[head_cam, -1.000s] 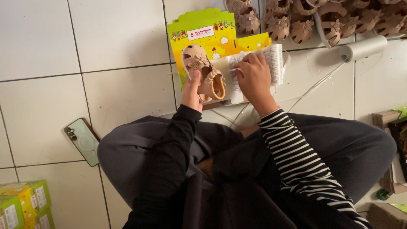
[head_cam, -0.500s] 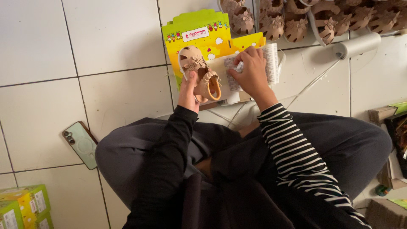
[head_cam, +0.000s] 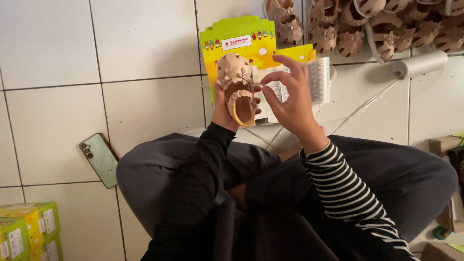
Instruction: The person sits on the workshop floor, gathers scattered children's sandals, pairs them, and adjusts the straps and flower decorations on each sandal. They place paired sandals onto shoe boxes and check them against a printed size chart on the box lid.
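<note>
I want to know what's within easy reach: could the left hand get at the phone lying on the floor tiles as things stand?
Probably not right away: the left hand holds the small beige sandal, and the phone lies beyond the left knee. The floor around it looks unobstructed.

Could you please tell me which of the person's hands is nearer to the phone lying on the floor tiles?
Left. The left hand, holding the small sandal, is closer to the phone; the right hand is beyond it, farther away.
</note>
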`<state>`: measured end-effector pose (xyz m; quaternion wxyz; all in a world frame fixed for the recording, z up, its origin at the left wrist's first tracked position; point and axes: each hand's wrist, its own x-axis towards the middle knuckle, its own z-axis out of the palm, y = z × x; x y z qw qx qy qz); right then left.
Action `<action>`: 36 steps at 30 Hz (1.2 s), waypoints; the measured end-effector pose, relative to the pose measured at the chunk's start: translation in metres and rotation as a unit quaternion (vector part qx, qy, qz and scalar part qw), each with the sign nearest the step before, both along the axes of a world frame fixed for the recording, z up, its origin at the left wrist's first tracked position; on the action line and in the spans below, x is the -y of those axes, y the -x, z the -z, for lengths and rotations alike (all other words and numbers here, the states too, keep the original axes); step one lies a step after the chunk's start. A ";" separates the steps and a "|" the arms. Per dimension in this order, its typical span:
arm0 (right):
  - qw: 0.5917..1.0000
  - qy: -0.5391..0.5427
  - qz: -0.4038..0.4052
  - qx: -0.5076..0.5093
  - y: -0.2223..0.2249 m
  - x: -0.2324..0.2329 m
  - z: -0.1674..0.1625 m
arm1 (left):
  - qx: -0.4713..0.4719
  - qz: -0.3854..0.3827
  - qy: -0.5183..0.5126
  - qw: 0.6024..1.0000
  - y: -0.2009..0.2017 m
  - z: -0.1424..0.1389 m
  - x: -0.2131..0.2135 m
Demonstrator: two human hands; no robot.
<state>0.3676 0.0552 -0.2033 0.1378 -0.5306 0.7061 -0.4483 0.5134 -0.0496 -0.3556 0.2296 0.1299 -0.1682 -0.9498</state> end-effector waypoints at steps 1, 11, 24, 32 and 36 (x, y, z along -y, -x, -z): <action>1.000 0.009 0.001 -0.002 -0.001 -0.001 -0.004 | -0.002 -0.004 0.020 1.000 0.000 0.001 -0.001; 0.987 -0.082 -0.056 -0.125 -0.015 -0.002 0.002 | 0.085 -0.049 0.045 0.994 0.002 0.008 -0.014; 0.969 -0.120 -0.061 -0.209 -0.017 -0.003 0.000 | 0.071 -0.043 -0.027 0.996 0.003 0.014 -0.017; 0.963 -0.117 -0.060 -0.235 -0.018 -0.004 0.002 | 0.064 -0.048 -0.014 0.997 0.002 0.015 -0.016; 0.963 -0.111 -0.058 -0.239 -0.018 -0.004 0.003 | 0.064 -0.049 -0.021 0.997 0.002 0.014 -0.015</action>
